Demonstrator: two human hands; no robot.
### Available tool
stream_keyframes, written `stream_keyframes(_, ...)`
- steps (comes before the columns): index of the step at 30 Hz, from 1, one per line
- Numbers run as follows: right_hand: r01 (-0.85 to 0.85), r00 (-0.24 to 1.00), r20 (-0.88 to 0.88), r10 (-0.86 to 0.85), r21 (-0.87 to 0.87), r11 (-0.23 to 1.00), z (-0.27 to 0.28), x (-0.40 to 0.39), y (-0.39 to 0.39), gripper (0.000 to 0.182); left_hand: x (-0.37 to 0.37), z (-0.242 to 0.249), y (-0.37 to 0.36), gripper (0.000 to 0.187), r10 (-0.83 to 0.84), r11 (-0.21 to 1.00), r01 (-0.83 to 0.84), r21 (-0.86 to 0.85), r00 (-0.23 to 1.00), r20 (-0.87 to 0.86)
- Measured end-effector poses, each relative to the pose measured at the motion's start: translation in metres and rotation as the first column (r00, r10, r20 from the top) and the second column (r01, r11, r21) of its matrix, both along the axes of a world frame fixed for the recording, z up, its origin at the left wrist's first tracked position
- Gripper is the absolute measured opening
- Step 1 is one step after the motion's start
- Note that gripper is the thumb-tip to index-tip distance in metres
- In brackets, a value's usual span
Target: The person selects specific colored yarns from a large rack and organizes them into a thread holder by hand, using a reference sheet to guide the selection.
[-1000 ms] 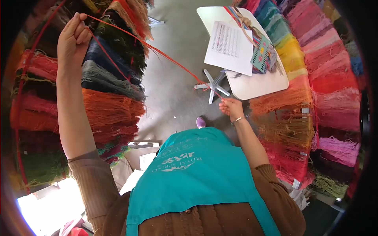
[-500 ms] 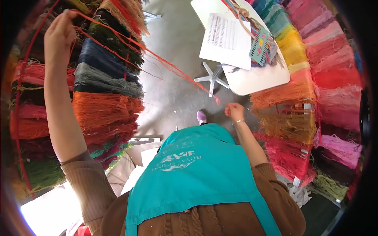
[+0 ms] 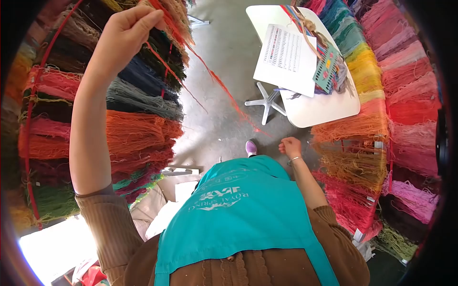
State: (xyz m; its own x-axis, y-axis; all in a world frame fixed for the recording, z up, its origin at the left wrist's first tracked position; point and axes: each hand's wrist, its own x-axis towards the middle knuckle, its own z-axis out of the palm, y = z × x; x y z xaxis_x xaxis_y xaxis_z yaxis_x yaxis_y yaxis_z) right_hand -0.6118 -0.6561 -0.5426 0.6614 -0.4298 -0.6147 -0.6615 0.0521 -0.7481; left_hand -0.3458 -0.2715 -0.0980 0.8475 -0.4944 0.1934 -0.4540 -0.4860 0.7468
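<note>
My left hand [image 3: 131, 33] is raised at the upper left, its fingers pinched on long red-orange yarn [image 3: 217, 80]. The strands hang in the air from the fingers down toward the middle, and one shorter strand dangles beside them. At the right of my apron, my right hand [image 3: 290, 147] is closed, with its fingers curled. The yarn's thin far end trails close to it; whether the fingers hold it is too small to tell.
Racks of coloured yarn hang on the left [image 3: 138, 131] and on the right [image 3: 355, 71]. A white table [image 3: 334, 112] bears printed sheets [image 3: 286, 57], a green card with holes [image 3: 326, 69] and yarn bundles. A wheeled base [image 3: 265, 101] stands beneath it.
My left hand has moved right and closer to the camera, carrying the yarn. The strands now hang more steeply. The whole view has shifted slightly.
</note>
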Motion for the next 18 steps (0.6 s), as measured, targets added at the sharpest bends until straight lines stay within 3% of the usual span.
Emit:
stream_keyframes(5, -0.056, 0.996, 0.060, 0.061, -0.092, 0.994, 0.002, -0.003, 0.005, 0.015, -0.016, -0.001, -0.024, 0.028, -0.104, 0.994, 0.097, 0.049, 0.984, 0.142)
stream_keyframes(7, -0.173, 0.983, 0.030, 0.182, -0.192, 0.966, 0.008, -0.002, 0.005, 0.017, -0.025, -0.002, -0.030, 0.028, -0.177, 0.977, 0.145, 0.156, 0.960, 0.217)
stream_keyframes(11, -0.292, 0.940, 0.066, 0.335, -0.355, 0.888, 0.041, 0.016, 0.016, 0.017, -0.037, -0.002, -0.039, 0.027, -0.190, 0.965, 0.153, 0.214, 0.968, 0.166)
stream_keyframes(13, -0.278, 0.899, 0.238, 0.367, -0.337, 0.899, 0.093, 0.036, 0.039, 0.017, -0.043, 0.002, -0.042, 0.028, -0.204, 0.940, 0.167, 0.299, 0.974, 0.098)
stream_keyframes(15, -0.160, 0.840, 0.494, 0.225, -0.171, 0.972, 0.127, 0.059, 0.068, 0.018, -0.044, 0.001, -0.044, 0.028, -0.215, 0.934, 0.175, 0.311, 0.971, 0.102)
stream_keyframes(18, -0.243, 0.741, 0.601, 0.298, -0.173, 0.954, 0.180, 0.092, 0.102, 0.020, -0.047, 0.002, -0.045, 0.029, -0.235, 0.928, 0.189, 0.320, 0.966, 0.110)
